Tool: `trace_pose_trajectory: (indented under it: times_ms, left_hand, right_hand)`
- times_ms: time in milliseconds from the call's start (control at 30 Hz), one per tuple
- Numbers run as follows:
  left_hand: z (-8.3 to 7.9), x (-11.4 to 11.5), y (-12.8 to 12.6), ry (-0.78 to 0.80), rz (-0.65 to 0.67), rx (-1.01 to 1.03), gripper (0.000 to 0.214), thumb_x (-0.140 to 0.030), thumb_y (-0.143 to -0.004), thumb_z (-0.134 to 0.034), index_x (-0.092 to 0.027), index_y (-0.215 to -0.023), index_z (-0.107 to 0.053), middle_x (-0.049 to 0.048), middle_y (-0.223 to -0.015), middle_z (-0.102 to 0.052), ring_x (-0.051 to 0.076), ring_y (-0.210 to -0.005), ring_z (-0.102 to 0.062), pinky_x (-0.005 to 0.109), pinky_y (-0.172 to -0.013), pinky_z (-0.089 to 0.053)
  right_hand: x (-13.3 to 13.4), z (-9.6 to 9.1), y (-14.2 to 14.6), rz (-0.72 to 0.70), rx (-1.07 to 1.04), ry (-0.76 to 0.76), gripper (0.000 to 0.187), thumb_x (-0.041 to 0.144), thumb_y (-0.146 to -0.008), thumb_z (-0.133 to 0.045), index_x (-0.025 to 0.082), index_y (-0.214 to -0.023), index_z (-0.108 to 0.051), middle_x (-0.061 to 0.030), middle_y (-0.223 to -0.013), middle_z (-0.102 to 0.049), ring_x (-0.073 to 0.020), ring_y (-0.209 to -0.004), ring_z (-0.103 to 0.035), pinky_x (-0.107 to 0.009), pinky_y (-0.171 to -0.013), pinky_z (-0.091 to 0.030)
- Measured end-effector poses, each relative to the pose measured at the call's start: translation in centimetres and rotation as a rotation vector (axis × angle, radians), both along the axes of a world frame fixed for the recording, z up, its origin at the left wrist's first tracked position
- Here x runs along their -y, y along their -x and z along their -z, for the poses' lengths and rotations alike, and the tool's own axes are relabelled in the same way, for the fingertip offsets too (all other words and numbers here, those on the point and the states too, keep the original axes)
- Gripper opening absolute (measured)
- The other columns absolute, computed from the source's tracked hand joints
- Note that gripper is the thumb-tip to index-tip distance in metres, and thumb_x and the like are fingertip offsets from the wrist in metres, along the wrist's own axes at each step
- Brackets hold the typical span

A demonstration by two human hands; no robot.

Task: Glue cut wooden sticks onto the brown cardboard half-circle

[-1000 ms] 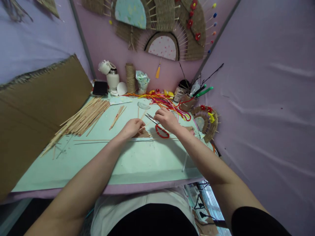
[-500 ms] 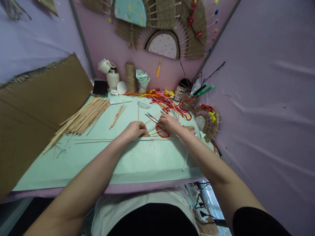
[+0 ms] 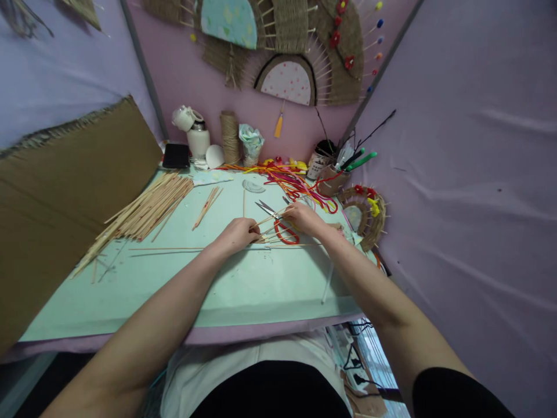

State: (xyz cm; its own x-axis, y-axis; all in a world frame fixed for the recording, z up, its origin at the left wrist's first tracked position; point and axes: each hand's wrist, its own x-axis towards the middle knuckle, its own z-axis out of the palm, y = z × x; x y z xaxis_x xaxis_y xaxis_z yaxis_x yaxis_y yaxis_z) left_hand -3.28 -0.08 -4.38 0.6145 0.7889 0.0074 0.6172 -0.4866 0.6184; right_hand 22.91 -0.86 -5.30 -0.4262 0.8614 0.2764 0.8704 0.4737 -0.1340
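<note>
My left hand point(image 3: 237, 233) rests on the pale green table point(image 3: 243, 290), fingers closed over the near ends of several thin wooden sticks point(image 3: 270, 231) that fan out to the right. My right hand point(image 3: 304, 217) lies just right of them, fingers pinched on the far end of one stick. Scissors with red handles point(image 3: 278, 223) lie on the table between and under my hands, blades pointing up-left. A long thin stick point(image 3: 174, 250) lies flat across the table below my left hand.
A big bundle of long sticks point(image 3: 141, 213) lies at the left, brown cardboard point(image 3: 65, 191) beside it. Colored pipe cleaners point(image 3: 300, 183), a twine spool point(image 3: 229, 136), a white flask point(image 3: 199, 139), a pen cup point(image 3: 333, 177) and a woven fan piece point(image 3: 365, 212) line the back and right.
My right hand moved down and slightly right from above the scissors to the stick ends. More sticks now fan out between my hands. My left hand has barely shifted.
</note>
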Motion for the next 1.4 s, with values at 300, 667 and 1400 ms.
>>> trace_pose_trajectory:
  times_ms: [300,667,1400]
  left_hand:
    - [-0.1,0.0,-0.2,0.019,-0.016,0.022,0.012,-0.022,-0.074,-0.061,-0.02,-0.076,-0.073,0.0049,-0.079,-0.071,0.021,-0.078,-0.062,0.027,-0.069,-0.042]
    - [0.0,-0.1,-0.2,0.016,-0.01,0.012,0.013,-0.023,-0.074,-0.061,-0.021,-0.077,-0.073,0.0039,-0.079,-0.072,0.02,-0.078,-0.062,0.027,-0.068,-0.042]
    - [-0.2,0.0,-0.2,0.014,0.007,0.005,0.014,-0.022,-0.076,-0.06,-0.021,-0.077,-0.074,0.0045,-0.081,-0.072,0.021,-0.08,-0.062,0.028,-0.07,-0.041]
  right_hand:
    - [0.6,-2.5,-3.5,0.118,-0.15,-0.119,0.02,0.01,-0.087,-0.057,0.02,-0.09,-0.074,-0.0078,-0.091,-0.069,-0.021,-0.089,-0.06,-0.031,-0.079,-0.045]
    - [-0.1,0.5,-0.4,0.018,-0.101,0.056,0.017,0.012,-0.086,-0.061,0.019,-0.085,-0.076,-0.0076,-0.087,-0.067,-0.0189,-0.085,-0.057,-0.031,-0.08,-0.043]
    - [-0.3,0.8,-0.5,0.039,-0.045,0.046,0.015,0.017,-0.088,-0.062,0.019,-0.082,-0.076,-0.0068,-0.085,-0.065,-0.0188,-0.086,-0.054,-0.03,-0.08,-0.04]
